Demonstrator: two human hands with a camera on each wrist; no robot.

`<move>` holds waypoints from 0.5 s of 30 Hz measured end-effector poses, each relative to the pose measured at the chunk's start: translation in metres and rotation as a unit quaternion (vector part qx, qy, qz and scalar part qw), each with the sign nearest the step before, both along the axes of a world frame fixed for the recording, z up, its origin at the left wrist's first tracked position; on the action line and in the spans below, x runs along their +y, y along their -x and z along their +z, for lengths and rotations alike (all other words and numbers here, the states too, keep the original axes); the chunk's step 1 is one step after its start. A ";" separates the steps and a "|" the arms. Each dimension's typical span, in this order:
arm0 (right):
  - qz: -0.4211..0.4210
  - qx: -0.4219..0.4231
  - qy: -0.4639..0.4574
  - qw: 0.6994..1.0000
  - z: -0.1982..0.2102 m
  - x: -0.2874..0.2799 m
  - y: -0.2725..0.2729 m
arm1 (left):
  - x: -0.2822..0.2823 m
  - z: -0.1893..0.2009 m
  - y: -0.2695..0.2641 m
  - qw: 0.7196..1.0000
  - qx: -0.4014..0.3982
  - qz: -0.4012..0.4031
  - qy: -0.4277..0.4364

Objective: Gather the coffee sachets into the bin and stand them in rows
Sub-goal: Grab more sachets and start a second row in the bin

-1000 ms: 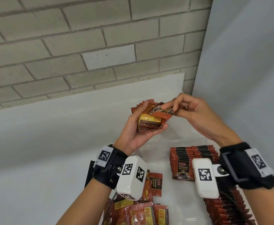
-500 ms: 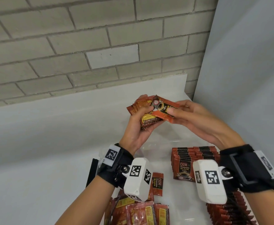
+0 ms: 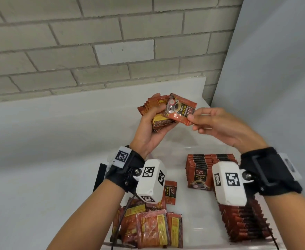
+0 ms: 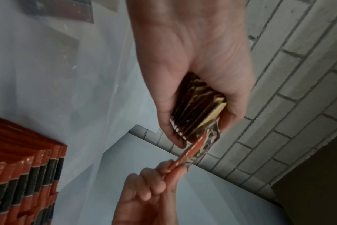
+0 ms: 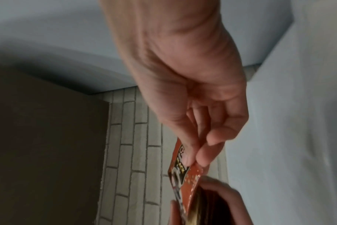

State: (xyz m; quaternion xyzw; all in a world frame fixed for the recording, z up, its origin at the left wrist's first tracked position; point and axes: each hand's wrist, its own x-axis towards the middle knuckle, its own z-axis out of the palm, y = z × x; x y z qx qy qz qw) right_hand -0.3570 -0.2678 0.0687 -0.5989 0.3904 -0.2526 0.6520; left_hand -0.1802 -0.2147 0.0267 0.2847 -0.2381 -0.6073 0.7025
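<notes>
My left hand (image 3: 152,123) grips a stack of red coffee sachets (image 3: 154,109) above the far end of the clear bin (image 3: 193,222); the same stack (image 4: 198,106) shows edge-on in the left wrist view. My right hand (image 3: 214,123) pinches one sachet (image 3: 181,110) by its corner, face up, laid against the top of the stack; this sachet (image 5: 180,172) also shows in the right wrist view. Rows of upright sachets (image 3: 200,168) stand in the bin's right half. Loose sachets (image 3: 151,226) lie flat at the bin's near left.
A brick wall (image 3: 94,51) rises behind the white table (image 3: 30,177). A pale panel (image 3: 274,69) closes off the right side. Wrist cameras (image 3: 151,181) hang over the bin.
My right hand has turned the single sachet face up and slid it to the right over the stack. Both hands have stayed at about the same height above the bin.
</notes>
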 end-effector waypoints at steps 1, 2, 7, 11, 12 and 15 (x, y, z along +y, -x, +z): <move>0.000 0.023 0.031 0.999 0.007 0.000 0.004 | -0.001 0.000 -0.001 1.000 0.001 0.005 -0.014; 0.007 0.050 0.069 0.996 0.016 0.001 0.008 | -0.001 0.000 -0.001 1.000 -0.002 0.009 -0.030; 0.158 0.251 0.276 0.914 0.064 0.015 0.019 | -0.006 -0.002 0.002 0.998 0.003 0.005 -0.065; 0.299 0.416 0.345 0.787 0.051 0.037 0.002 | -0.006 -0.003 0.002 0.998 0.035 -0.005 -0.054; 0.325 0.443 0.349 0.759 0.041 0.043 0.000 | -0.006 -0.003 0.002 0.998 0.039 -0.005 -0.051; 0.381 0.497 0.378 0.682 0.006 0.058 -0.001 | -0.004 -0.001 0.001 0.998 0.040 -0.012 -0.052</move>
